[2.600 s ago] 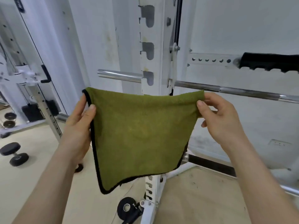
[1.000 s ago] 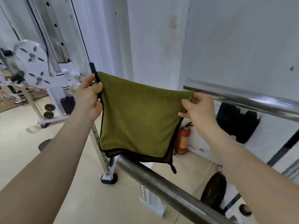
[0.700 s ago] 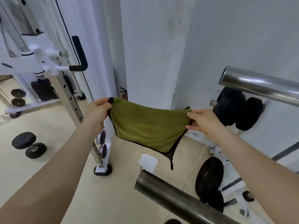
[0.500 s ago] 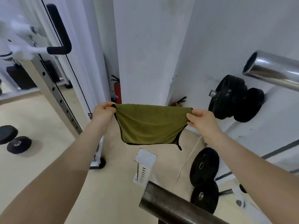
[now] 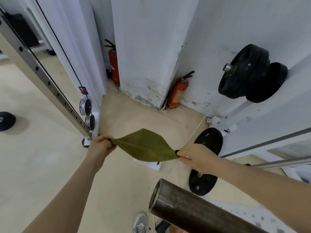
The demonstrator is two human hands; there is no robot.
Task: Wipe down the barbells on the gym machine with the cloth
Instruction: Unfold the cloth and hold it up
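Observation:
An olive-green cloth (image 5: 144,146) with a black hem is stretched nearly flat between both hands, low over the floor. My left hand (image 5: 101,146) pinches its left corner and my right hand (image 5: 196,158) pinches its right corner. The dark end of a barbell (image 5: 188,207) juts in at the bottom right, nearer to me than the cloth and below my right forearm. A thinner chrome bar (image 5: 284,163) runs off the right edge behind that arm. The cloth touches neither bar.
White rack uprights (image 5: 50,84) stand at left. Two red fire extinguishers (image 5: 178,91) lean by the white pillar. Black weight plates hang on a peg (image 5: 249,73) at right, and others (image 5: 207,148) stand on the floor. A dumbbell (image 5: 6,121) lies far left. A shoe (image 5: 141,222) shows below.
The view has tilted further down toward the floor. The cloth went from hanging upright to lying almost flat between my hands, which have dropped lower. The upper chrome bar has left the view.

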